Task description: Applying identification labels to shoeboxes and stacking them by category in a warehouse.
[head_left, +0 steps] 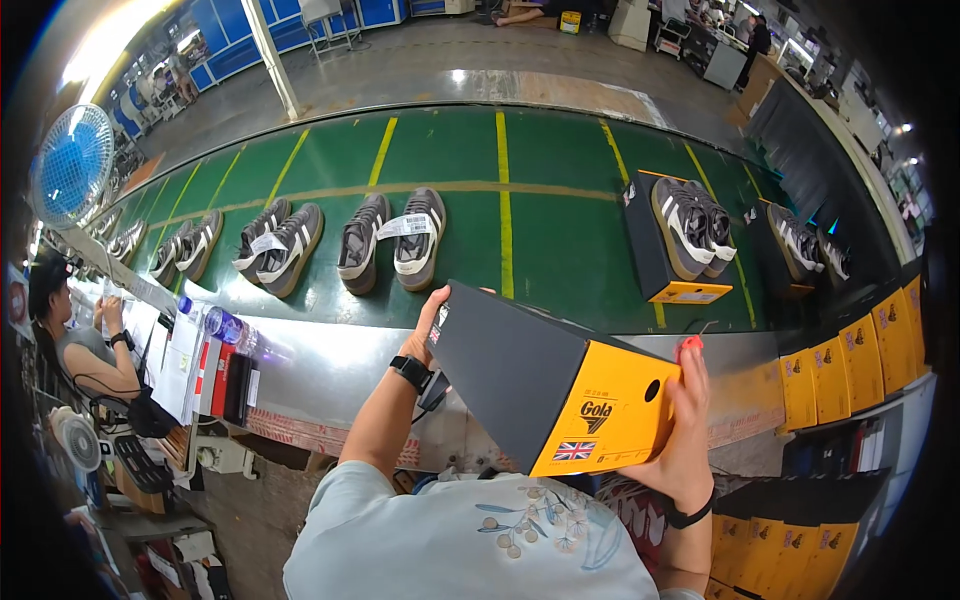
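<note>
In front of my chest I hold a shoebox [520, 375], dark grey with a yellow end, tilted between both hands. My left hand [430, 330] grips its far left end, the fingers partly hidden behind it. Around the yellow end on the right, my right hand [680, 440] is closed, with something red at one fingertip. Beyond the box, a pair of grey sneakers [415, 245] with white stripes stands on the green conveyor belt [560, 250]; a white label lies across the pair. Further right, another pair of sneakers [690, 230] rests on top of a dark shoebox [655, 265].
More sneakers [285, 245] stand along the belt to the left, near a fan [75, 165] and a seated person [85, 340]. A metal ledge [320, 365] runs along the near side. Yellow-ended shoeboxes [830, 375] line the right; several more [780, 550] sit below.
</note>
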Demonstrator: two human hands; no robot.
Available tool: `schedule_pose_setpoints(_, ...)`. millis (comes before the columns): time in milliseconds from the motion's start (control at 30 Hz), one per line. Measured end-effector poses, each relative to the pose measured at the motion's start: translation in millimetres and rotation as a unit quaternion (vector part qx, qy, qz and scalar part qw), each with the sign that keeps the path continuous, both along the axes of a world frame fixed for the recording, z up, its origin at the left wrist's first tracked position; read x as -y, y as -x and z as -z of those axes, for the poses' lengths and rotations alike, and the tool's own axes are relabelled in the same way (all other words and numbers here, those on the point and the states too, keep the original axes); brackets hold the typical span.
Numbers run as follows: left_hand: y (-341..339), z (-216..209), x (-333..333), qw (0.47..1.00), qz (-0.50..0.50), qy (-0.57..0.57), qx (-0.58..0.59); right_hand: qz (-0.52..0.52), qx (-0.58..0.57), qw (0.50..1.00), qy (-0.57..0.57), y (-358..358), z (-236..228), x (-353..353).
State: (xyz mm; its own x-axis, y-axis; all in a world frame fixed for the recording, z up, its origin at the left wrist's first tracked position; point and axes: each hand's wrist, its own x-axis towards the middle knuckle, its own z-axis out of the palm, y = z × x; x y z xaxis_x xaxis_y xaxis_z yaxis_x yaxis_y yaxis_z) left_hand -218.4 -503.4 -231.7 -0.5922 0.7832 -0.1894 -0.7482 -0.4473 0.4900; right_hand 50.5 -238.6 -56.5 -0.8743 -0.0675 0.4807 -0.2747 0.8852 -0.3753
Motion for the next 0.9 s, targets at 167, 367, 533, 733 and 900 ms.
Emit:
schedule_pose_setpoints(167,1.7,-12.8,9.4,0.996,-0.021,0.087,-0.02,0.013,-0.011,0.998,-0.058,4.4,-12.6,17.7)
schedule_pose_setpoints(367,65.2,9.3,24.4,0.796,-0.378,0.374,-0.29,0.039,-0.068,0.993,-0.092,18.8,-12.3,19.4)
schedule_pose_setpoints(533,149.1,55.4,86.2,0.495,-0.461,0.605,-0.42,0.048,-0.094,0.977,-0.185,48.7,-13.4,37.5)
schedule_pose_setpoints(733,152.1,37.2,97.2,0.632,-0.424,0.54,-0.36,0.008,-0.007,0.988,-0.157,85.2,5.2,56.8)
schedule_pose_setpoints(900,102.0,-40.6,70.3,0.737,-0.469,0.28,-0.398,0.023,-0.027,0.987,-0.157,96.7,2.2,51.7)
